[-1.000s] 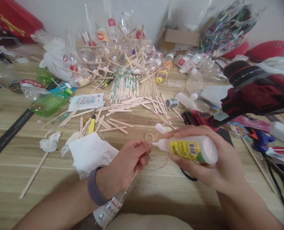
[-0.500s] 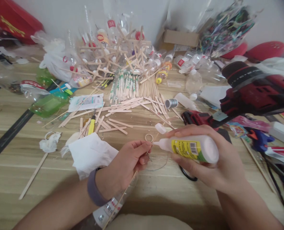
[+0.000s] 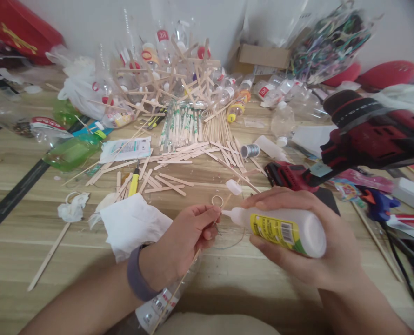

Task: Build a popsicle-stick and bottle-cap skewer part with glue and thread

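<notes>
My left hand [image 3: 200,225] is closed in a pinch on a thin wooden stick [image 3: 179,286], which slants down toward my lap. A small ring [image 3: 217,201] stands just above the pinching fingertips; how it joins the stick is hidden. A thin dark thread [image 3: 241,241] curves out beside these fingers. Wrapped around a white glue bottle [image 3: 273,230] with a yellow-green label, my right hand [image 3: 318,232] holds it on its side. Its narrow nozzle points left, at or very near the left fingertips. A clear plastic bottle [image 3: 161,304] lies under my left wrist.
A white cap [image 3: 234,187] lies beyond the nozzle. Loose craft sticks [image 3: 165,184], a yellow-handled tool [image 3: 133,182], a thread spool [image 3: 250,150] and white tissue [image 3: 133,223] are spread ahead. A red and black power drill [image 3: 370,130] stands at right. Plastic bottles crowd the back.
The glue bottle's base has dropped and shifted slightly right with my right hand, tilting the bottle more. Its nozzle stays near the left fingertips. My left hand is almost still.
</notes>
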The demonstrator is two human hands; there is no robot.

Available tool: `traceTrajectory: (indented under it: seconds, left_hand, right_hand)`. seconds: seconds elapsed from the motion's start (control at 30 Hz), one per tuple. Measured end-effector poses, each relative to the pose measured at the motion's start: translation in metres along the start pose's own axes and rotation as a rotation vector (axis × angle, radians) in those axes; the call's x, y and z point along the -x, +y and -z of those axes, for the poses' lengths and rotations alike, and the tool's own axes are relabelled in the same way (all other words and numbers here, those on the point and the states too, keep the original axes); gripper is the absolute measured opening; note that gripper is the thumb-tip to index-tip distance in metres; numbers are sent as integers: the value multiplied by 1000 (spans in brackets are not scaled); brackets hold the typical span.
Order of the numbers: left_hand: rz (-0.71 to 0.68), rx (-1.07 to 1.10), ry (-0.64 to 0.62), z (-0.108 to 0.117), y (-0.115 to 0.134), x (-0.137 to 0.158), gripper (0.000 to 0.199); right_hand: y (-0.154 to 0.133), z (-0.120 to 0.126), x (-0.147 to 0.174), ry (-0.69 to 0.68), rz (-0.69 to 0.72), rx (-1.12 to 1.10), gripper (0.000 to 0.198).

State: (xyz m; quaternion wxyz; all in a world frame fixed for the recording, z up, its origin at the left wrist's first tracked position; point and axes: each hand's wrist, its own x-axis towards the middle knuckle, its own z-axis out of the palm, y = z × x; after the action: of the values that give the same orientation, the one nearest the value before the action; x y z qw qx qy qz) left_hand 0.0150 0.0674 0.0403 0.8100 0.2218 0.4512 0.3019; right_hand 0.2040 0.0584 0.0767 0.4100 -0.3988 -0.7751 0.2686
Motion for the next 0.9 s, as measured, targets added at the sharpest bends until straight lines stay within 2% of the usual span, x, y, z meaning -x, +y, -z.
traceTrajectory:
  seconds: [0.17, 0.5, 0.9]
  left_hand:
    - [-2, 7, 2, 0, 1, 2, 23]
    - [1, 19, -18, 0, 1, 0, 22]
    - [-55, 70, 28, -3, 0, 1, 20]
  right_hand:
    - [-1, -1, -1, -37, 28, -11, 45]
    - [2, -1, 1, -28, 47, -12, 44]
    - [5, 0, 0, -31, 27, -12, 42]
